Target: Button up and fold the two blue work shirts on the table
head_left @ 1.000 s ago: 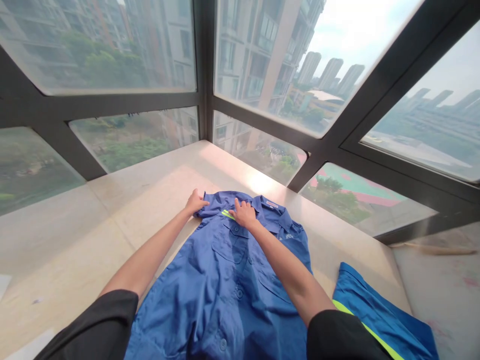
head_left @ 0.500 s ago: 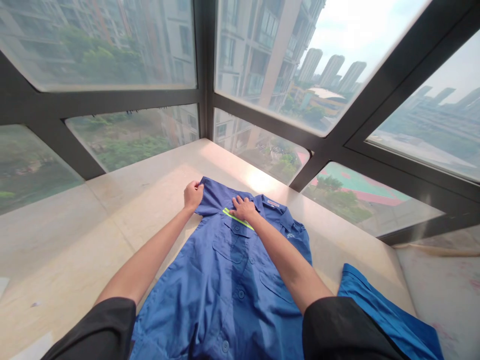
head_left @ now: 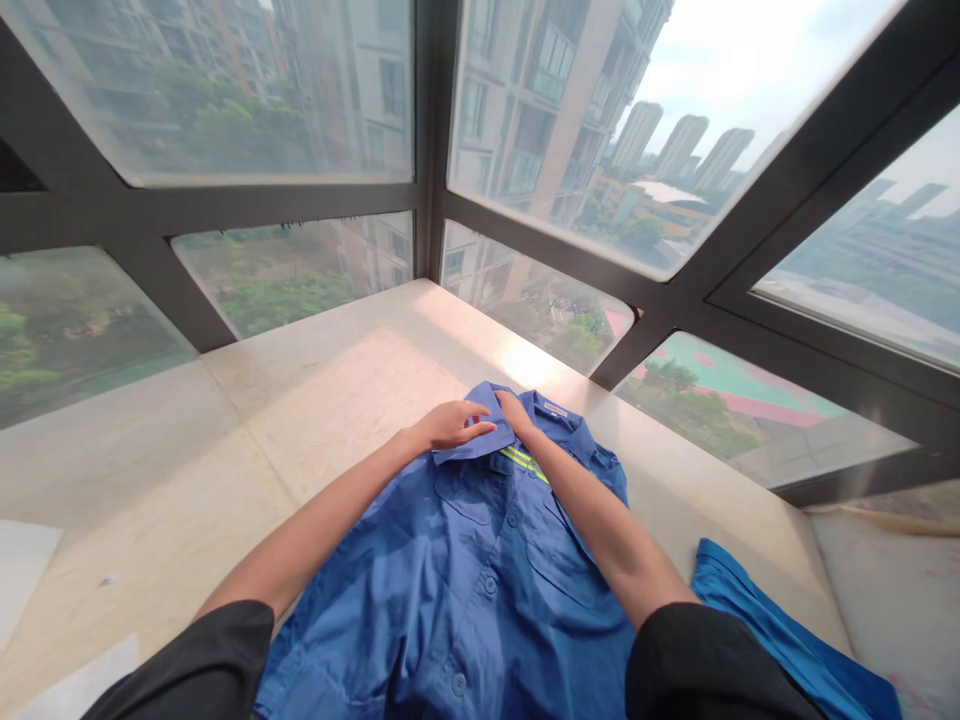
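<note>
A blue work shirt (head_left: 465, 590) with buttons, chest pockets and a yellow-green stripe lies face up on the pale stone sill (head_left: 300, 390). My left hand (head_left: 450, 425) rests flat on the folded-over shoulder flap near the collar, fingers stretched out. My right hand (head_left: 514, 408) pinches the edge of that same flap beside the collar (head_left: 559, 415); its fingers are partly hidden by the cloth. Both forearms reach forward over the shirt's front.
A second blue garment (head_left: 780, 640) with a yellow-green edge lies at the lower right. Dark-framed windows (head_left: 427, 140) enclose the sill on the far sides. A white sheet (head_left: 22, 570) lies at the left edge.
My left hand let go of the shoulder corner it had lifted and now lies flat on the flap folded inward. My right hand moved from the stripe up to the flap's edge.
</note>
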Demonstrator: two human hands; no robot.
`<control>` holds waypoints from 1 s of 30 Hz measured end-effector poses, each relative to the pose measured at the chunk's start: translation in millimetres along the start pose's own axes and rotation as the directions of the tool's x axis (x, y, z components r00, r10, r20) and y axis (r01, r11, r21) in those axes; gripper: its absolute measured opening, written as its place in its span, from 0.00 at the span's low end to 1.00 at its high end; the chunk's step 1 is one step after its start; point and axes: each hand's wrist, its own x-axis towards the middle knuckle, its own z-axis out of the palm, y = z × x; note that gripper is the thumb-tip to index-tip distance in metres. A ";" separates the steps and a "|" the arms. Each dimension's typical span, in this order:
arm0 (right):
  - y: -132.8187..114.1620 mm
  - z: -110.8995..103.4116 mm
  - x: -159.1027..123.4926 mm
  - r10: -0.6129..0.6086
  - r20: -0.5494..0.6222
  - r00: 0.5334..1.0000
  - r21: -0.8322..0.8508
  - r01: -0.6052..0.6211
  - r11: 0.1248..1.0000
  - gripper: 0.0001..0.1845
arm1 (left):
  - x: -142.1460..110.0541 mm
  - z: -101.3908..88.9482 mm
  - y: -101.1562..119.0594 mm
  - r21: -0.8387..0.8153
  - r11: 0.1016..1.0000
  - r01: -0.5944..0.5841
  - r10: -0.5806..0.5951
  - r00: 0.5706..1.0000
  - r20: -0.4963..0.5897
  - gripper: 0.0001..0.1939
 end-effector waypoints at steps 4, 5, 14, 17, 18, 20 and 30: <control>0.6 -12.2 -15.7 0.104 -0.074 0.992 0.048 -0.100 0.994 0.33 | -5.2 20.1 -18.6 0.184 0.982 0.052 -0.042 0.997 -0.060 0.22; -3.5 -14.3 -19.2 0.089 -0.107 0.990 0.058 -0.083 0.995 0.33 | -7.7 27.6 -23.4 0.223 0.974 0.051 -0.043 0.998 -0.041 0.24; -45.0 22.6 -20.1 -0.266 0.085 0.960 -0.157 0.276 0.948 0.31 | -45.8 89.3 -37.2 0.315 0.944 0.100 -0.125 0.990 0.063 0.39; -36.5 37.2 -14.7 -0.185 0.120 0.975 -0.156 0.203 0.967 0.35 | -47.1 91.9 -38.6 0.316 0.941 0.118 -0.132 0.991 0.022 0.40; -33.3 38.9 -12.8 -0.186 0.131 0.974 -0.148 0.205 0.968 0.35 | -46.4 92.1 -38.8 0.320 0.939 0.122 -0.133 0.991 0.012 0.40; -29.0 38.3 -8.8 -0.193 0.157 0.969 -0.134 0.215 0.967 0.36 | -44.7 92.3 -38.7 0.327 0.936 0.132 -0.139 0.990 -0.002 0.40; -21.1 16.9 -67.8 -0.298 0.042 0.954 -0.045 0.299 0.953 0.29 | -41.7 88.9 -41.9 0.304 0.945 0.118 -0.147 0.986 0.074 0.38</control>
